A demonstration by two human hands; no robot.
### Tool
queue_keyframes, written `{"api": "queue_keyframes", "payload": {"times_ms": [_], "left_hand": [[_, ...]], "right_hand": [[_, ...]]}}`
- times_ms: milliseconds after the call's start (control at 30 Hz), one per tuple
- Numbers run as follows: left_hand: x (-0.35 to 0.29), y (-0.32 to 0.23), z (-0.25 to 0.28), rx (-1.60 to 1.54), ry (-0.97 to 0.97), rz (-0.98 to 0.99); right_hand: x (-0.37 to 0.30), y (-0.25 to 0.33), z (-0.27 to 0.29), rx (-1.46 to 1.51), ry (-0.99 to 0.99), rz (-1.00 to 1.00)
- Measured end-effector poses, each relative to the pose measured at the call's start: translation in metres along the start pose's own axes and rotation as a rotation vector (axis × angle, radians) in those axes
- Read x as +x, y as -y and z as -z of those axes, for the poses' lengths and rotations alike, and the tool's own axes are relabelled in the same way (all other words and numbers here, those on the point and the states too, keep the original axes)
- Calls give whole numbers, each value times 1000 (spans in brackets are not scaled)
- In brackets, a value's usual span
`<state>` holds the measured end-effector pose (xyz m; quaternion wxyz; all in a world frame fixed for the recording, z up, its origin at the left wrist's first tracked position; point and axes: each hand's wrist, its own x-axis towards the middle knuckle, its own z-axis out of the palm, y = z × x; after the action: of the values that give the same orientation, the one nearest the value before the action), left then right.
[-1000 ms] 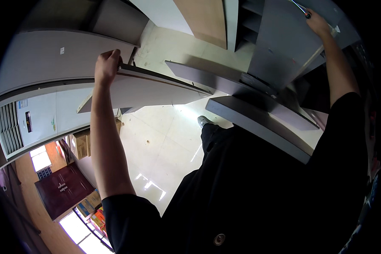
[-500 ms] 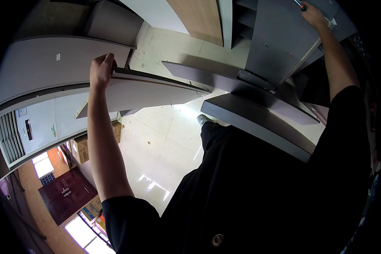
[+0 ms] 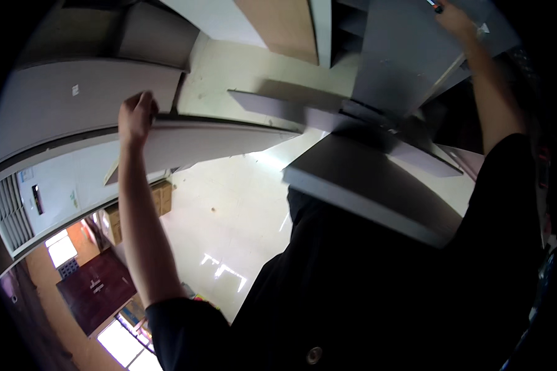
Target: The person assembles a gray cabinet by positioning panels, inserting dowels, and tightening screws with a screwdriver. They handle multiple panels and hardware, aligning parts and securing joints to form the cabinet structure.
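Note:
My left hand (image 3: pixel 136 117) is closed at the upper end of a long grey board (image 3: pixel 198 143). The fingers seem to grip the board's top edge, though blur and the fist partly hide the contact. At the upper right, my right hand (image 3: pixel 457 20) is wrapped round a screwdriver (image 3: pixel 439 8) with a dark and red handle. Its shiny shaft points up and left, close to a large upright grey panel (image 3: pixel 393 55). Right in front of my body is a thick grey board (image 3: pixel 365 179) with a pale edge.
A narrow grey board (image 3: pixel 272 106) crosses the middle. Beyond it stand a wood-coloured panel (image 3: pixel 281 28) and dark shelving (image 3: pixel 351 28). At left are a long grey panel (image 3: pixel 99 93), a white vented unit (image 3: pixel 62 191), cardboard boxes (image 3: pixel 161 198) and a dark red cabinet (image 3: pixel 99 287).
My left hand and the long board have dropped slightly and shifted left. The thick board near my body looks more tilted and now covers my shoe. My right hand keeps the screwdriver.

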<state>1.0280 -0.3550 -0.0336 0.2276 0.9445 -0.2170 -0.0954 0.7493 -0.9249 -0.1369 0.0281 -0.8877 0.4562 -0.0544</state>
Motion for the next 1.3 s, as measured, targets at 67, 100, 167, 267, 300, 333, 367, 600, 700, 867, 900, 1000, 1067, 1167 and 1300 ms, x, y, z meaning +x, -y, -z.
{"api": "queue_keyframes", "payload": {"times_ms": [67,100,167,267,300,333,367,600,700,867,900,1000,1067,1167,1300], "left_hand": [[-10,0,-6,-10,-29,0],[-19,4,-7,-37,-50,18],[-46,16,1,-59,-44,-20],[-80,23,5,-188,-33,14],[-81,22,2,-163,-30,1],[-85,20,1,-127,-32,-4],[-89,21,1,-116,-42,-8],[-113,0,-4,-57,-57,25],[-128,3,-2,-38,-63,20],[-136,-5,-5,-71,-52,-33],[-136,-5,-5,-75,-49,-36],[-138,-1,-6,-99,-61,-59],[-138,-2,-6,-90,-69,-51],[-138,-7,-7,-83,-70,-46],[-141,-7,-7,-65,-76,-27]], "right_hand": [[20,-32,-11,-94,29,19],[46,-61,-43,-150,62,62],[27,-30,-31,-123,7,26],[24,-21,-32,-109,-101,33],[28,-35,-42,-109,-191,68],[29,-45,-55,-99,-274,111],[27,-46,-61,-78,-351,157],[23,-29,-48,-58,-297,19],[20,-22,-46,-21,-333,32],[20,-25,-53,1,-411,38],[20,-24,-53,8,-417,38],[19,-22,-52,33,-434,42],[18,-21,-53,29,-445,54],[20,-21,-55,14,-452,46],[21,-21,-59,-3,-491,54]]}}
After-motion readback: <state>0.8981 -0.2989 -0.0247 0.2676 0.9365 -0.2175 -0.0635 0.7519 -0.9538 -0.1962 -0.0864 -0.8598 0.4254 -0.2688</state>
